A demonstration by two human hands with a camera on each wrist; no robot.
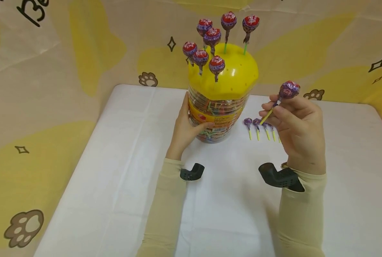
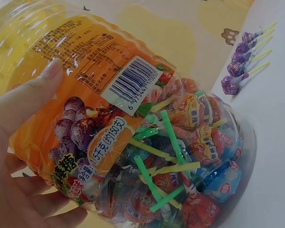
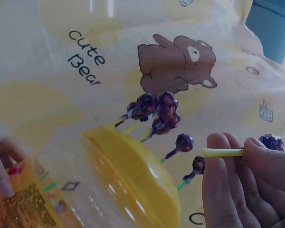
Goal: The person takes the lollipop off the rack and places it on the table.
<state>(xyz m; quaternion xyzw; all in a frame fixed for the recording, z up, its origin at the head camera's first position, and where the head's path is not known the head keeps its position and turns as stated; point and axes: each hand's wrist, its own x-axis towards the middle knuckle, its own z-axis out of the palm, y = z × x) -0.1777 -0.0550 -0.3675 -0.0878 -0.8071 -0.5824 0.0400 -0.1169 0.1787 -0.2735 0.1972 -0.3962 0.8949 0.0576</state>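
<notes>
My left hand (image 1: 187,130) grips the side of a clear plastic candy jar (image 2: 166,156) around its orange label, thumb across the front. Wrapped lollipops with green and yellow sticks fill its lower part. On top is a domed yellow lid (image 1: 232,76), with several red and purple lollipops (image 1: 217,64) standing upright in it. To the right of the jar, my right hand (image 1: 301,128) pinches a purple-wrapped lollipop (image 1: 289,90) between thumb and fingers. Its candy end points up and its yellow stick (image 3: 223,152) slants down toward the jar.
Several purple lollipops (image 2: 240,59) with yellow sticks lie in a row on the white table (image 1: 133,142), right of the jar and partly behind my right hand. A patterned cloth (image 1: 97,43) with paw prints rises behind the table. Black camera mounts (image 1: 192,172) sit on both wrists.
</notes>
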